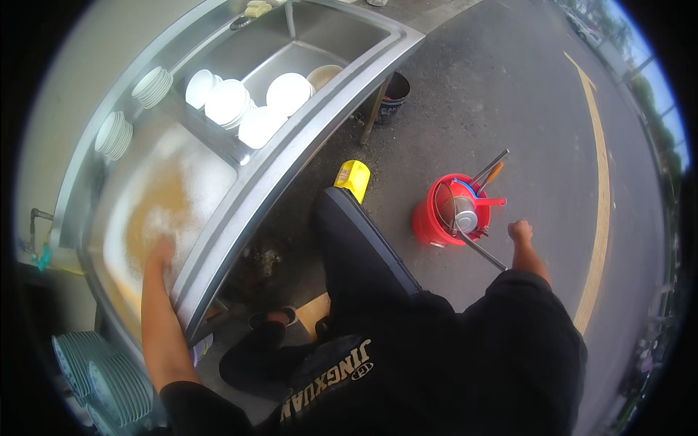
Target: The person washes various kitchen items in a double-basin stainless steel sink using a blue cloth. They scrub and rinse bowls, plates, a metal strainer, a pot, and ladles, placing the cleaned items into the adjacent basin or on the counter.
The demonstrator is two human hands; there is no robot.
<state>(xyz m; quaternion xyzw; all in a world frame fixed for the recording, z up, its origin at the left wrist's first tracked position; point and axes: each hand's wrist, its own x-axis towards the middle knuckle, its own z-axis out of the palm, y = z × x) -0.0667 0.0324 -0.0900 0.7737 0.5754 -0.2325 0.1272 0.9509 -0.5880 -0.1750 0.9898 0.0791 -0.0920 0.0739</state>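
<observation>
My left hand (161,253) reaches into the near basin of a stainless steel sink (327,103). Foam and brownish water (158,201) cover its fingers, so whatever they may hold is hidden. Out to the other side, my right hand (521,231) hangs above the pavement with curled fingers and nothing visible in it. Closest to it is a red plastic bucket (422,226), filled with a metal ladle (466,220), a red-handled strainer or scoop (491,201) and other long-handled utensils. White bowls (226,103) are stacked and leaning along the divider side of the far basin.
Two stacks of small white dishes (114,135) line the sink's back ledge. Large plates (117,389) stand stacked at lower left. A yellow plastic jug (354,177) lies by my knee. A dark bucket (393,98) sits beside the sink leg (375,111). A tap (38,229) is at far left.
</observation>
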